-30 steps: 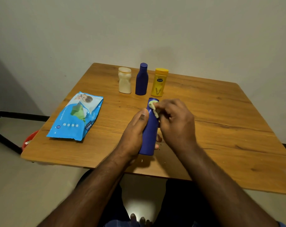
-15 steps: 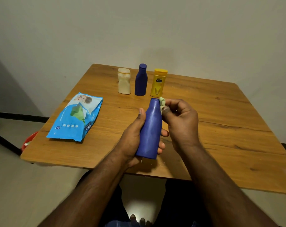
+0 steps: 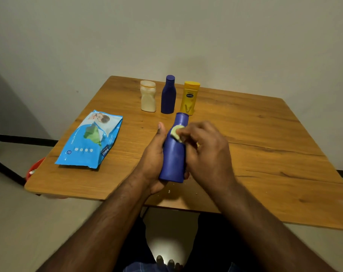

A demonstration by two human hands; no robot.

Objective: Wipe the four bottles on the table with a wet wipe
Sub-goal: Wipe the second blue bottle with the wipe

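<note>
Blue bottle (image 3: 173,154) base hidden in left hand (image 3: 153,158); wipe (image 3: 176,132) mostly under right hand (image 3: 204,152).

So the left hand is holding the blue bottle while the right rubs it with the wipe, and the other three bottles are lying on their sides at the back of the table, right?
Not quite. The three other bottles stand upright in a row at the back of the table, as the head view shows. The rest holds: the left hand holds the blue bottle while the right hand rubs it with the wipe.
</note>
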